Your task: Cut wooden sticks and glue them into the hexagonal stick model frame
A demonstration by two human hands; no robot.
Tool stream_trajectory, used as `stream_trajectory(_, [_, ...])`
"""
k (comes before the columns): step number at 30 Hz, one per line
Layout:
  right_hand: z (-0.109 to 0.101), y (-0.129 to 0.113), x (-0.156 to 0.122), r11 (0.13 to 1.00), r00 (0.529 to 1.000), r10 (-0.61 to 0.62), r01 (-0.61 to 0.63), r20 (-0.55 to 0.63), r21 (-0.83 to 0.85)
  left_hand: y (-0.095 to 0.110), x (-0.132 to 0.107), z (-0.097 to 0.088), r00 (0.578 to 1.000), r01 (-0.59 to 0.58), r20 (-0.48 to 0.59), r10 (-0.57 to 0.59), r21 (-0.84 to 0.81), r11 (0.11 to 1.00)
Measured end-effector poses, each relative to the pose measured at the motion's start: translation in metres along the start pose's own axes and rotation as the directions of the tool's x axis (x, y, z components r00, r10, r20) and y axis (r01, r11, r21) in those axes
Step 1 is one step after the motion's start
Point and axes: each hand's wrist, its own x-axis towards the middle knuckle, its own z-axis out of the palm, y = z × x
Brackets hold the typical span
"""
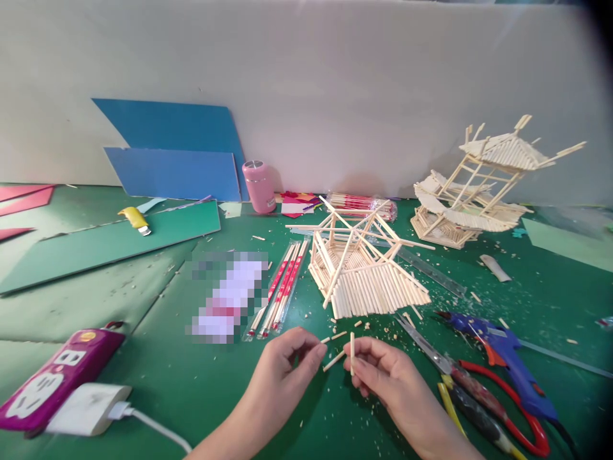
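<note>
Between the thumb and fingers of my right hand (380, 370) a short wooden stick piece (352, 351) stands upright. My left hand (294, 361) is closed in a pinch at the end of another short stick piece (335, 337). A third stick piece (334, 361) slants between the hands, its far end near my right fingertips; whether it is held I cannot tell. Just beyond the hands sits a wooden-stick frame model (378, 291) with one sloping side covered in sticks laid side by side. Small offcuts lie in front of it.
At right lie scissors (431, 351), red-handled pliers (539, 441) and a blue glue gun (502, 358). A pagoda-like stick model (498, 204) stands behind. Left are wrapped chopsticks (285, 287), a pink bottle (259, 186), a yellow cutter (135, 220) and a purple power bank (62, 377) with a cable.
</note>
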Motion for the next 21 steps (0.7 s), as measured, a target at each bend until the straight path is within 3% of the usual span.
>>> stream_trajectory(3, [0.003, -0.001, -0.001, 1.000, 0.999, -0.007, 0.006, 0.037, 0.024, 0.008, 0.000, 0.008, 0.987, 0.154, 0.102, -0.127, -0.328, 0.932])
stream_trajectory(7, [0.007, -0.003, -0.001, 1.000, 0.998, -0.003, 0.002, 0.065, 0.006, 0.016, 0.003, 0.017, 0.963, 0.267, 0.177, -0.202, -0.551, 0.790])
stream_trajectory(14, [0.008, 0.001, -0.002, 0.993, 0.995, 0.000, 0.012, 0.100, -0.117, 0.010, 0.003, 0.021, 0.947, 0.312, 0.184, -0.262, -0.721, 0.619])
stream_trajectory(21, [0.008, 0.002, -0.001, 0.991, 0.996, -0.054, 0.062, 0.074, -0.117, 0.008, 0.002, 0.020, 0.937, 0.307, 0.140, -0.321, -0.770, 0.559])
